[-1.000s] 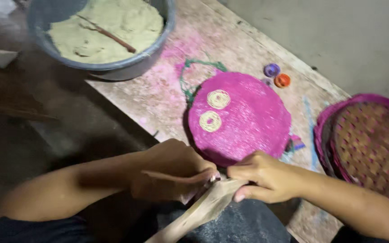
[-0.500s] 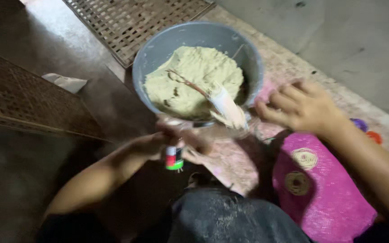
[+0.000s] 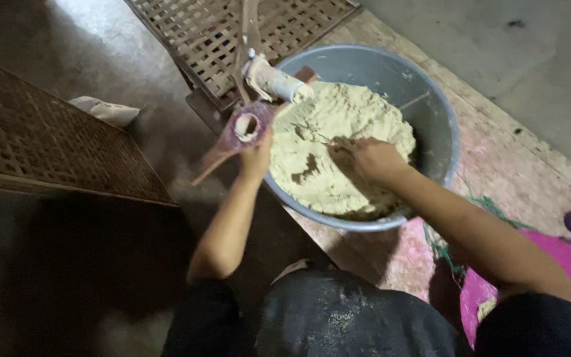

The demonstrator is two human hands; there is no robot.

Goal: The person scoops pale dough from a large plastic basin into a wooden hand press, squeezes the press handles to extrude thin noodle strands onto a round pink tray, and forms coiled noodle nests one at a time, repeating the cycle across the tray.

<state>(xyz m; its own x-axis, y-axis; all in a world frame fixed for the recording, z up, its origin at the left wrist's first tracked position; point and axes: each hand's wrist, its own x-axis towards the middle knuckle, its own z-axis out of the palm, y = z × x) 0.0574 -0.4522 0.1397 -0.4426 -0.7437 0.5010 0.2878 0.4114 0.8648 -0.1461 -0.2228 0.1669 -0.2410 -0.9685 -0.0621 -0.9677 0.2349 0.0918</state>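
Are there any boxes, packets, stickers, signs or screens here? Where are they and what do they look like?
None that I can see: no packet, label, sign or screen.
Nearest thing: a pale tube with no label that shows, above the left hand, at the rim of the grey bowl.
The right hand is in the pale paste in the bowl.

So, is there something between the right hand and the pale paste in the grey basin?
Nothing visible. The right hand already rests on the pale paste inside the grey basin. The left hand holds a purple tool at the rim.
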